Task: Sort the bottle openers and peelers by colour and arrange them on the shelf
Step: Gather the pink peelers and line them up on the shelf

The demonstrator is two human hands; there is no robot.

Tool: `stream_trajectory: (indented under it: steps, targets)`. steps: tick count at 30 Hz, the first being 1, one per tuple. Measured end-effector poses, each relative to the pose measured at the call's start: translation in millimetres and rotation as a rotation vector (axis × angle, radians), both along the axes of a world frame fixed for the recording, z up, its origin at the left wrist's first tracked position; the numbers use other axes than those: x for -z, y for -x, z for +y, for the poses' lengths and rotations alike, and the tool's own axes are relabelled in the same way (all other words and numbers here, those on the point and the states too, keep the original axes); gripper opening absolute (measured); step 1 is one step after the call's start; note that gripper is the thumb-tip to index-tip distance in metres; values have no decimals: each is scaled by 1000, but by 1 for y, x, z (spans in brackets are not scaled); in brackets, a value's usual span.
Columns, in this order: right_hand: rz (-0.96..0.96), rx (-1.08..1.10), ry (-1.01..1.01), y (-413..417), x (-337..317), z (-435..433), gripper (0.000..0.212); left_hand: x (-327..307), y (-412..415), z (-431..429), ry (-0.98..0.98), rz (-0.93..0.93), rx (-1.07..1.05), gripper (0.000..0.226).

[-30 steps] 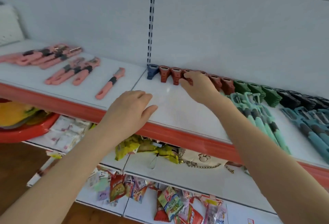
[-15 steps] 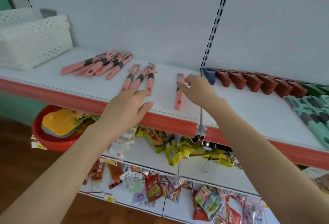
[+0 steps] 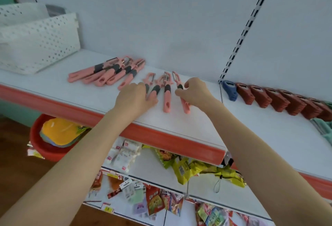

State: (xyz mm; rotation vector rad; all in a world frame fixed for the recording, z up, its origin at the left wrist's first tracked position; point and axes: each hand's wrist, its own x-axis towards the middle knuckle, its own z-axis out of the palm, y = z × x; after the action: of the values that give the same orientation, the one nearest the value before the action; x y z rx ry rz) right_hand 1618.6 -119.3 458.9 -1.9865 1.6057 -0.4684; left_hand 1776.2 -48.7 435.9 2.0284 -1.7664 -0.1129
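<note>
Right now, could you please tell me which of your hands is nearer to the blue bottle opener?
Right. The right hand, pinching a pink peeler, is just left of the blue bottle opener; the left hand rests on other pink peelers farther left.

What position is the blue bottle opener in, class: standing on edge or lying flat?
Standing on edge: the blue bottle opener is upright on the shelf, heading the row of red-brown openers.

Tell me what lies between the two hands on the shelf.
One free pink peeler lies flat between the left hand and the right hand, which pinches another peeler; head view.
</note>
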Motion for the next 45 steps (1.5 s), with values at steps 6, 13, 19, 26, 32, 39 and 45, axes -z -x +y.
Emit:
stream_trajectory:
  steps: [6, 13, 19, 26, 32, 39, 45]
  targets:
    - [86, -148, -7, -31, 4, -16, 37, -13, -8, -15, -164, -52, -29, 38]
    - [226, -150, 3, -45, 2, -25, 34, -6, -39, -28, -185, -114, -6, 38]
    - [162, -2, -98, -52, 0, -24, 30, -22, -83, -25, 10, -41, -25, 20]
    - [-69, 55, -156, -105, -6, -17, 21, -20, -149, -43, 27, 57, -120, 36]
    - [-30, 22, -148, -151, -2, -19, 30, -12, -183, -54, -29, 68, -105, 34]
    - [90, 9, -77, -174, 1, -27, 35, -7, -206, -63, -137, 74, -54, 40]
    - [172, 30, -152, -170, -3, -27, 25, -11, -214, -67, -217, 142, 0, 41]
